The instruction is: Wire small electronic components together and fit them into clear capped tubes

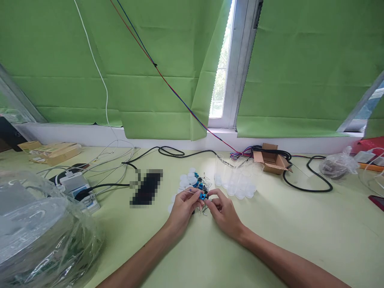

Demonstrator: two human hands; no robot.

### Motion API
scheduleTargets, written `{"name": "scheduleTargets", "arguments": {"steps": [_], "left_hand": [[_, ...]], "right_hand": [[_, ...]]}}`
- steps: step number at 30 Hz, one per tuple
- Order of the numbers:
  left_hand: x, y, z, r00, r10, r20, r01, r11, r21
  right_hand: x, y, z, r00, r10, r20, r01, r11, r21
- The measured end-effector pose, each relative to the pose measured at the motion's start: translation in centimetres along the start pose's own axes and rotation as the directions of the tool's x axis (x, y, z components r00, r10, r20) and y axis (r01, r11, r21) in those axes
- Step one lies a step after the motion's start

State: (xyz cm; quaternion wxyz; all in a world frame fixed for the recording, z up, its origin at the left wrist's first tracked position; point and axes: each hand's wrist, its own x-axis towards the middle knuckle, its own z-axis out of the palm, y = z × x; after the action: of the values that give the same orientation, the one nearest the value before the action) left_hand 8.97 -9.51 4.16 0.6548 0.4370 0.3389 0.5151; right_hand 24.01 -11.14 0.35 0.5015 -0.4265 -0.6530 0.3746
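Both my hands meet over the middle of the table. My left hand is closed, thumb and fingers pinching a small shiny blue part with a thin wire-like piece beside it. From the other side, the fingertips of my right hand are curled close to the same blue part; whether they grip it or a dark bit next to it is hard to make out. Just beyond my fingers lies a pile of small blue and metal parts. White round caps are spread along the left of that pile.
Several clear plastic tubes stand right of the pile. Behind them are an open cardboard box and black cables. A blurred-out dark object, a power strip and a large plastic-wrapped bundle occupy the left.
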Motion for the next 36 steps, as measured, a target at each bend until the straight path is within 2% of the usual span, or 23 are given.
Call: {"name": "scheduleTargets", "arguments": {"steps": [8, 15, 21, 26, 36], "left_hand": [[0.07, -0.47, -0.22, 0.999, 0.032, 0.035, -0.035, 0.996, 0.088], [-0.01, -0.89, -0.55, 0.993, 0.026, 0.114, -0.044, 0.985, 0.165], [0.15, -0.76, -0.41, 0.999, 0.035, 0.026, -0.036, 0.997, 0.071], [0.34, -0.54, -0.52, 1.000, 0.009, -0.017, -0.009, 1.000, -0.014], [0.25, -0.58, -0.37, 0.999, 0.026, 0.026, -0.027, 0.999, 0.026]], "right_hand": [[0.12, 0.53, 0.03, 1.000, 0.027, 0.002, -0.027, 0.999, -0.026], [0.22, 0.50, 0.09, 0.999, 0.018, -0.046, -0.022, 0.996, -0.081], [0.09, 0.20, 0.01, 0.997, 0.051, -0.058, -0.052, 0.999, -0.011], [0.01, 0.15, 0.07, 1.000, 0.003, -0.006, -0.003, 1.000, 0.014], [0.06, 0.47, 0.03, 0.999, 0.030, 0.011, -0.030, 0.999, 0.016]]}}
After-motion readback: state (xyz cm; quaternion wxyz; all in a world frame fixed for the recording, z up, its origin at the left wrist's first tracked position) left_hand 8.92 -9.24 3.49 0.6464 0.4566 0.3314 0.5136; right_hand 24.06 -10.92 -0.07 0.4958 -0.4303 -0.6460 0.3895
